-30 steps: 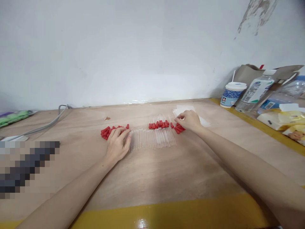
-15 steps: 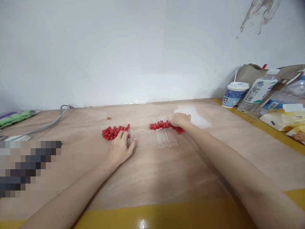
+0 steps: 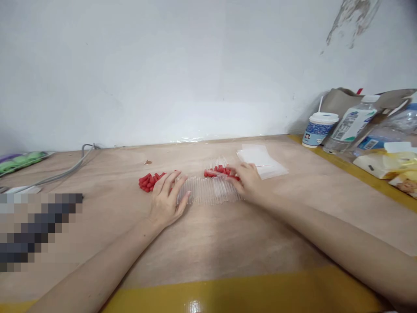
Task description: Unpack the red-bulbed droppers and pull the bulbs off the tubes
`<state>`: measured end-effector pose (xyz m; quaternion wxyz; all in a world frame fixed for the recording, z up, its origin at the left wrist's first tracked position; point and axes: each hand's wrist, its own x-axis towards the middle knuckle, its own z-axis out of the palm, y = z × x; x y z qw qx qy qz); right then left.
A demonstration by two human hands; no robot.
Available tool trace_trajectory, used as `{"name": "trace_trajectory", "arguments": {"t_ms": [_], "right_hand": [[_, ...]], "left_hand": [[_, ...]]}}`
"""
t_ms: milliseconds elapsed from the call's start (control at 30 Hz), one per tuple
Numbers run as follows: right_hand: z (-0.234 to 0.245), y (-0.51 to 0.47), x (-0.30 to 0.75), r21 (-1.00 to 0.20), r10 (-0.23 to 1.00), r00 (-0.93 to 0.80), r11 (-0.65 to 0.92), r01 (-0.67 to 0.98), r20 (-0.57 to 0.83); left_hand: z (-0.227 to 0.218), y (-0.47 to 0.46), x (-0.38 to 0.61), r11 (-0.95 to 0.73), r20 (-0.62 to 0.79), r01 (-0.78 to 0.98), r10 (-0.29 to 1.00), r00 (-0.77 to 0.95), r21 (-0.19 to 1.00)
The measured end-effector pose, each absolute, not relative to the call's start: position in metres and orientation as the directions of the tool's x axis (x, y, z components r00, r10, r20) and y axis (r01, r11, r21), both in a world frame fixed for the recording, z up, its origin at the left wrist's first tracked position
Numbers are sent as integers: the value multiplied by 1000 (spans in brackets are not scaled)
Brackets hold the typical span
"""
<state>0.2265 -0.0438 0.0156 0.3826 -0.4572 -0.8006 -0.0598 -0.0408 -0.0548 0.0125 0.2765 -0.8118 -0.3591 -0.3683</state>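
A row of clear narrow tubes (image 3: 208, 190) lies side by side on the table. My left hand (image 3: 165, 202) rests at the row's left end with its fingers apart, partly covering a heap of red rubber bulbs (image 3: 148, 182). Behind the row lie several droppers with red bulbs (image 3: 221, 168), their clear tubes pointing toward the wall. My right hand (image 3: 250, 180) is closed on a dropper (image 3: 218, 173) just above them. Its clear tube points left, and its red bulb sits between my fingers.
White sheets (image 3: 260, 158) lie behind my right hand. At the right stand a paper cup (image 3: 319, 130) and a plastic bottle (image 3: 353, 124), beside wrappers. A grey cable (image 3: 70, 169) runs along the left. The wall (image 3: 195, 78) bounds the table's back.
My right hand has come nearer and turned, bringing a dropper over the droppers behind the row. My left hand's fingers have spread slightly.
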Motion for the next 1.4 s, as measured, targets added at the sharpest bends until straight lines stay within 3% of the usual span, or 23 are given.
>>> {"name": "trace_trajectory", "arguments": {"t_ms": [167, 500, 1400], "right_hand": [[-3, -70, 221, -107, 511, -408, 712, 693, 756], [-7, -75, 198, -13, 395, -526, 809, 588, 753], [-5, -79, 208, 268, 122, -623, 827, 494, 773]], "left_hand": [[10, -58, -33, -700, 688, 641, 297, 662, -314], [4, -63, -12, -809, 674, 485, 155, 722, -333], [3, -69, -17, -898, 697, 403, 176, 695, -175]]}}
